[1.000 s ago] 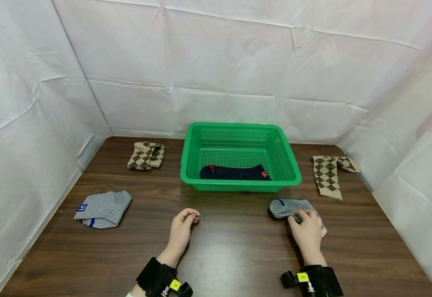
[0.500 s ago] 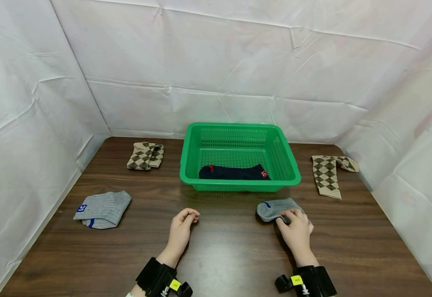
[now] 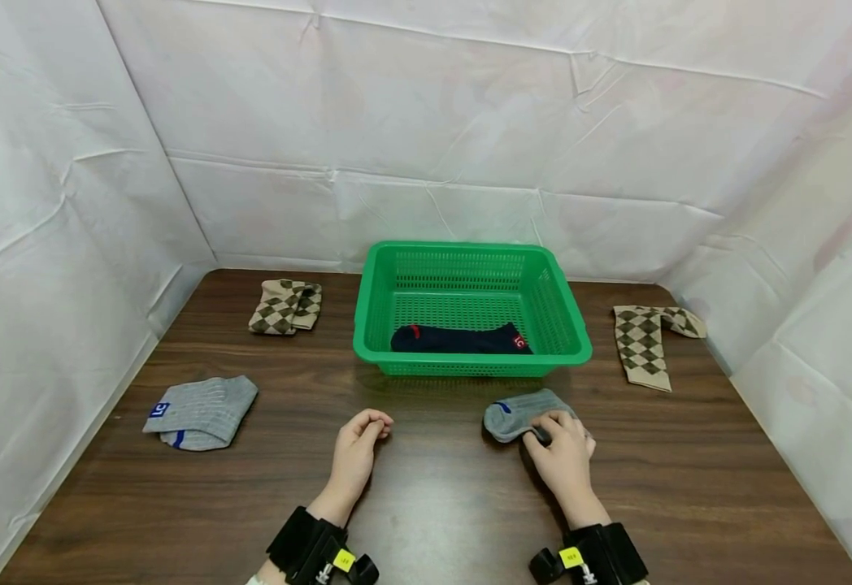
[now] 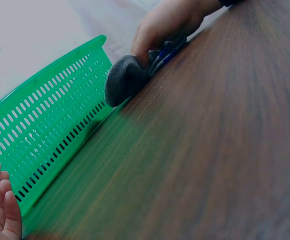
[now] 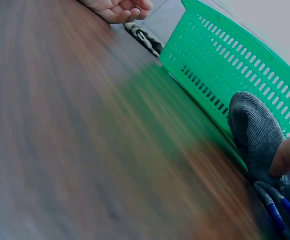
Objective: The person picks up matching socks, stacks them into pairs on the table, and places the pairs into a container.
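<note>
From the head view, my right grip (image 3: 561, 459) pinches the ribbed grey knit sock with a blue stripe (image 3: 517, 414), at five o'clock from the green perforated plastic basket (image 3: 473, 360). My left grip (image 3: 355, 455), loosely curled and holding nothing, lies at nine o'clock.

In the left-wrist view, the sock's rounded end pokes out at seven o'clock.

In the right-wrist view, I'd judge that pinching all the layers, lightly and low, best keeps that free end from folding under.
</note>
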A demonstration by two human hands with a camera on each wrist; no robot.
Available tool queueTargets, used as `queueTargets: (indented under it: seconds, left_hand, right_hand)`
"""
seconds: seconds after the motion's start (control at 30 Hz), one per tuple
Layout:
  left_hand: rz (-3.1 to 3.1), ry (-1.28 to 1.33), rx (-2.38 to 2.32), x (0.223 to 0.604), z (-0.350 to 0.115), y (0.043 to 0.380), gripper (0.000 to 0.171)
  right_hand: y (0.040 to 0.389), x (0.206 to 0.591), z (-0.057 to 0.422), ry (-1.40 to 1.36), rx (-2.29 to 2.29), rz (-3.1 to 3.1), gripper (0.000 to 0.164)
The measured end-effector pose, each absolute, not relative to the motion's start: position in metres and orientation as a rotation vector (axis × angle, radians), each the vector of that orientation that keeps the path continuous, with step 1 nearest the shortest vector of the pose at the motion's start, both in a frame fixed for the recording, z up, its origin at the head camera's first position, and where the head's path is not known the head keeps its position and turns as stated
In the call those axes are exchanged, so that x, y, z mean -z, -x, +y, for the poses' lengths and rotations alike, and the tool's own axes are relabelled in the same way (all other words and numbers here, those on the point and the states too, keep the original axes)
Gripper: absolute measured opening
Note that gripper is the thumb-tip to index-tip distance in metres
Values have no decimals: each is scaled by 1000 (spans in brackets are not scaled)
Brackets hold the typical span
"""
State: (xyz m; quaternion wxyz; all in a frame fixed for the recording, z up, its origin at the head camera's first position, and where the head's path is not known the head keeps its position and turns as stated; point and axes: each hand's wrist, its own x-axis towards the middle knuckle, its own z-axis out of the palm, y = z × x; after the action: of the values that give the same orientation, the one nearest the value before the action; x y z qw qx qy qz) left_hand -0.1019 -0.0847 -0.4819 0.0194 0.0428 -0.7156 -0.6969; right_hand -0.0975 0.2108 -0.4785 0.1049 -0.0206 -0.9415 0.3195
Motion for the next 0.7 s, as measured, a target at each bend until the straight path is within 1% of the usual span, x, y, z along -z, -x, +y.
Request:
queueTargets:
  seconds: [0.7]
  left_hand:
    - [-2232, -132, 2158, 481, -85, 101, 21]
  right_hand:
    - [95, 485, 174, -143, -893, -2695, 8]
